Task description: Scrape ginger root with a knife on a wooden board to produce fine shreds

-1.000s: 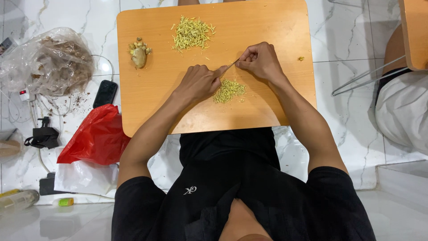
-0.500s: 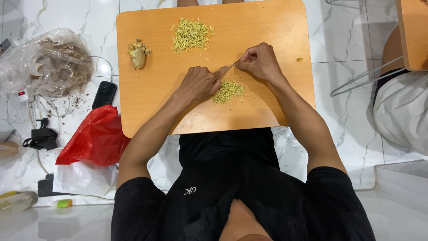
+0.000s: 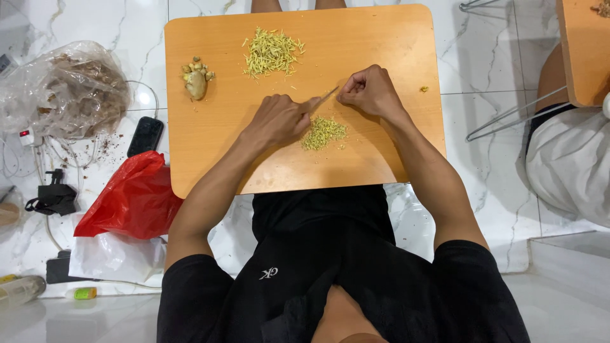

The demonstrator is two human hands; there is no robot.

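Smooth matt orange-brown wooden board (image 3: 381, 38); thin glossy metal blade (image 3: 325, 98) gripped; dry fibrous yellow-green shreds (image 3: 323, 132). Floor of glossy white marble tiles (image 3: 95, 19), crinkled glossy red plastic bag (image 3: 130, 200), matt black cloth shirt (image 3: 356, 279).

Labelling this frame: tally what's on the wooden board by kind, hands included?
Shred piles: 2, far pile, near pile
Ginger root: 1
Knife: 1, held between both hands
Hands: 2, left hand, right hand
Stray bit: 1
Total: 7
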